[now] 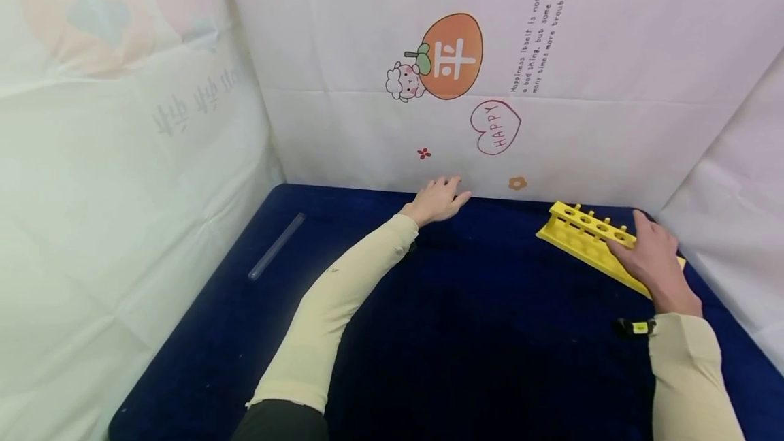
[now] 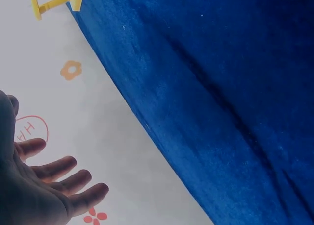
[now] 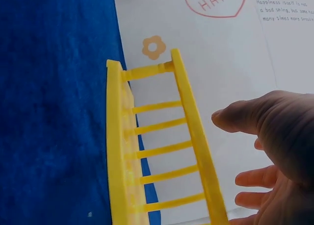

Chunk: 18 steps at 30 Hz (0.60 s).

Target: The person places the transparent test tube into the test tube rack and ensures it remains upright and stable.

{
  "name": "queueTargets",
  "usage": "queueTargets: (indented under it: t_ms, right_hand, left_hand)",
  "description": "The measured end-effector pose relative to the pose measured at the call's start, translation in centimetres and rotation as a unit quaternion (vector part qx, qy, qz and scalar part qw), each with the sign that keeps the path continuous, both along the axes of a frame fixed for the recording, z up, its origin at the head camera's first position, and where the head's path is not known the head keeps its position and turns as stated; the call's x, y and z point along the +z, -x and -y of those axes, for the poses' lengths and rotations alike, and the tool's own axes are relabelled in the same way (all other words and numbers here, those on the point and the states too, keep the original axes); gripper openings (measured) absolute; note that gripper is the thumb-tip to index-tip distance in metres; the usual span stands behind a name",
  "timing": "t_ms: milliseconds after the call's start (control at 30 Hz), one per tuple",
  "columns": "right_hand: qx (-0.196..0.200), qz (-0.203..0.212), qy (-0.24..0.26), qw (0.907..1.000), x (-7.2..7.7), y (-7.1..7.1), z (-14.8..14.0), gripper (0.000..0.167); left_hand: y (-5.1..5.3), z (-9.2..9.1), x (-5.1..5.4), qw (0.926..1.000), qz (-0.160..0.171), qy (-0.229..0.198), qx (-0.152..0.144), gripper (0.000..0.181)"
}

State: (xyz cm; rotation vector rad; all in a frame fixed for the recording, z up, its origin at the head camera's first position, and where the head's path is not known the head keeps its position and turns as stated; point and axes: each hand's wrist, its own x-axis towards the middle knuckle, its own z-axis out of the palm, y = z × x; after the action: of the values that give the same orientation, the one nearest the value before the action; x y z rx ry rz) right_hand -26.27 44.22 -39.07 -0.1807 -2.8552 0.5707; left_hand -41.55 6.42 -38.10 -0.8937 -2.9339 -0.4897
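A yellow test tube rack [image 1: 597,260] with round holes and short pegs stands on the right of the dark blue table. Over its right end is my right hand [image 1: 654,257], thumb and fingers spread. In the right wrist view a gap shows between that hand [image 3: 287,146] and the rack's top bar [image 3: 190,122]. My left hand [image 1: 437,201] reaches to the table's back edge, fingers extended and holding nothing; the left wrist view also shows its fingers [image 2: 56,168] apart. On the left of the table lies a clear test tube [image 1: 277,246].
White printed cloth [image 1: 343,135] rises behind the blue table [image 1: 490,332], with more white cloth along the left [image 1: 153,223] and right sides. A small black strap piece with a yellow-green tag [image 1: 640,327] sits at my right wrist.
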Motion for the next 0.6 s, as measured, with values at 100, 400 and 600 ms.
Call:
queueTargets:
  t_ms: [100,400,600]
  right_hand:
    - [-0.004,0.003,-0.006,1.0000,-0.2,-0.1,-0.2,0.085]
    - [-0.013,0.008,-0.005,0.9999,-0.3,-0.6,-1.0,0.085]
    - [-0.022,-0.005,-0.019,0.9995,-0.7,-0.7,-1.7,0.083]
  left_hand:
    - [0.1,-0.3,-0.2,1.0000,-0.002,-0.007,0.001,0.063]
    - [-0.1,-1.3,-1.3,0.9995,0.025,-0.014,0.016,0.063]
    - [-0.4,-2.1,-1.5,0.9986,0.036,-0.037,0.015,0.062]
